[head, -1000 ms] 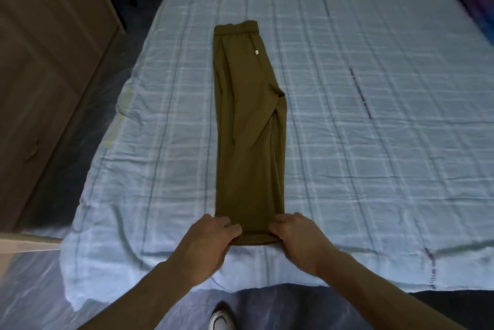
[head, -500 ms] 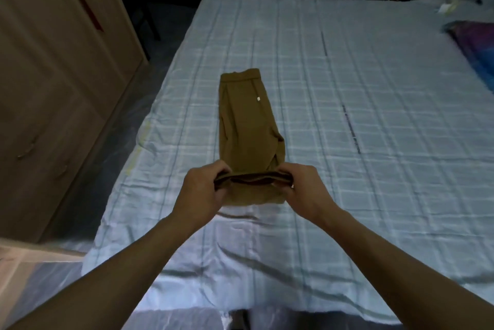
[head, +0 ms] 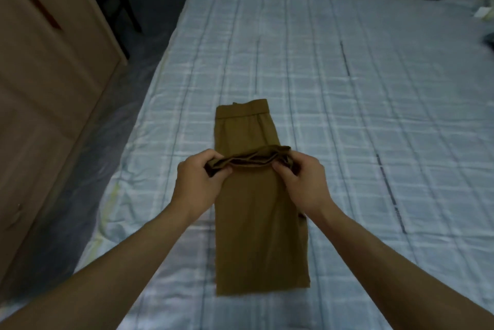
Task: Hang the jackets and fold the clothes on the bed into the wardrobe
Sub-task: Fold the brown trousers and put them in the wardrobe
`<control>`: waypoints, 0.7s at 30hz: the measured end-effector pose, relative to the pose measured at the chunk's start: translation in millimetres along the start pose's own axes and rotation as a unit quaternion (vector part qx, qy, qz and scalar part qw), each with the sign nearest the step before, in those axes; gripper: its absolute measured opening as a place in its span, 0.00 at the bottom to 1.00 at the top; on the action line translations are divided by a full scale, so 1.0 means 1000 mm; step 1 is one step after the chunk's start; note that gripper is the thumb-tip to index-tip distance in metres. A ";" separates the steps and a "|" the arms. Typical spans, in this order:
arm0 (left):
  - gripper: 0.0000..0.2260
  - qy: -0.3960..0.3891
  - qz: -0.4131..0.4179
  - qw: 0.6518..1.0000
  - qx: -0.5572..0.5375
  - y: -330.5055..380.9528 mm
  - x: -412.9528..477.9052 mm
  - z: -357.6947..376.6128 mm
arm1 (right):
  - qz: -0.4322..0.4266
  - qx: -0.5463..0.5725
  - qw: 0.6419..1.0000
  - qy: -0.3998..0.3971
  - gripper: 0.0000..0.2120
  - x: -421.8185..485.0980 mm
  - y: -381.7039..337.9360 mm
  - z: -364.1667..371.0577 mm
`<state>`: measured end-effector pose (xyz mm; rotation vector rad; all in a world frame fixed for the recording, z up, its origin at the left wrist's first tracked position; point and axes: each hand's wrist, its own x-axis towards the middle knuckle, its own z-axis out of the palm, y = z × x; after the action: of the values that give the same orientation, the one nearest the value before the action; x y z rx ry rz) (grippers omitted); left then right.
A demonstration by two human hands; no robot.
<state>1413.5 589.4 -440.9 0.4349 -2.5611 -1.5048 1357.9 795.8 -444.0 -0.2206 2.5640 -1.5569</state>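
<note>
- Olive trousers (head: pixel 260 222): lengthwise on the bed (head: pixel 347 75), hem end held raised halfway toward the waistband.
- Our left hand (head: pixel 199 178) and right hand (head: pixel 302 182): each pinches one hem corner.
- We judge the fold half made; stowing in the wardrobe (head: pixel 53 89) remains.

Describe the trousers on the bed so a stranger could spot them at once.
Find the wide bed with the pale blue checked cover. At its near edge lie the trousers, folded narrow, one end held up by the left hand and right hand. They are the only olive-brown thing on that cover.
</note>
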 end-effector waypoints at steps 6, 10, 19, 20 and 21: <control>0.06 0.016 -0.019 1.000 -0.005 -0.016 0.102 0.023 | 0.012 0.004 1.000 0.024 0.14 0.107 0.015 0.025; 0.08 0.024 -0.038 0.999 -0.005 -0.032 0.179 0.042 | 0.039 0.006 0.999 0.025 0.11 0.183 0.036 0.044; 0.08 0.079 -0.037 0.994 0.065 -0.118 0.287 0.098 | 0.065 -0.050 0.996 0.019 0.06 0.304 0.117 0.090; 0.13 0.100 -0.024 0.989 0.110 -0.126 0.291 0.103 | 0.054 -0.075 0.995 0.036 0.05 0.307 0.122 0.092; 0.17 0.120 0.004 0.979 0.164 -0.131 0.292 0.106 | 0.034 -0.113 0.991 0.063 0.10 0.307 0.125 0.093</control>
<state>1131.5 525.2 -614.9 0.6035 -2.6100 -0.9547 1067.1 712.9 -609.4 -0.0582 2.8135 -1.2973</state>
